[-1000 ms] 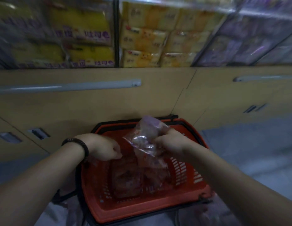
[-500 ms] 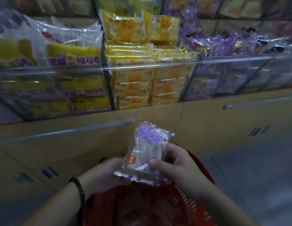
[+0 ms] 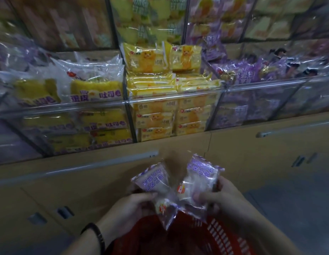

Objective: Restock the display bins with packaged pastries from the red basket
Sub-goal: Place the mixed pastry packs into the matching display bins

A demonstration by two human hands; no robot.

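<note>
Clear stocked bins (image 3: 178,95) fill the background. Left hand (image 3: 130,205) pinches the left pack (image 3: 152,179), right hand (image 3: 228,197) the right pack (image 3: 198,179), both held above the basket (image 3: 217,234) with labels facing up, probably to match them to the purple bin (image 3: 252,74).

A tan cabinet front (image 3: 233,153) was seen across the middle, fitted with a long grey handle (image 3: 86,167) on the left and a shorter grey handle (image 3: 296,128) on the right. Dark recessed slots (image 3: 65,212) were set into its doors. Grey floor (image 3: 298,208) was seen at the near right.
</note>
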